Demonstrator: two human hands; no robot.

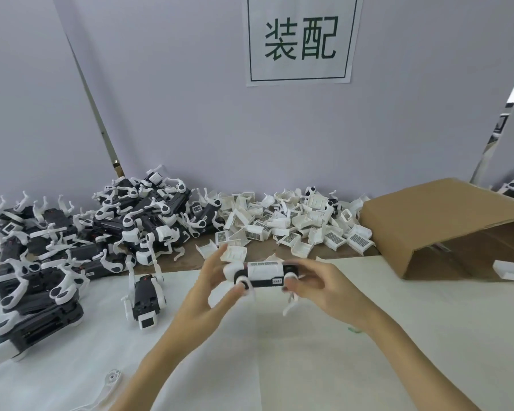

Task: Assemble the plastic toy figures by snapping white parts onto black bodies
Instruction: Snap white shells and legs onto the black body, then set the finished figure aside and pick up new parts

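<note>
1. The toy figure (263,274), a black plastic body with a smooth white shell snapped over its back, was held level above the surface (279,351) between both hands, with a striped label along its top edge and a small sticker on its side.
2. The left hand (211,287) gripped the figure's left end, fingers curled around a rounded white joint; the right hand (318,287) pinched the right end, where a thin white leg hung down below the fingers.
3. A single assembled figure (146,301) stood on the pale sheet covering the surface, just left of the hands, its square white head toward the camera.
4. A tangled heap of figures (101,226), glossy black bodies with curved white legs jutting up, filled the left side back to the wall.
5. A pile of loose white shells (294,223), boxy and ribbed, some showing barcode-like stickers, lay along the wall behind the hands.
6. A tilted cardboard box (445,223) sat at the right edge, its open side facing forward.
7. A paper sign (301,40) with green characters hung on the grey wall.
8. The pale sheet lay bare in front of and below the hands.
</note>
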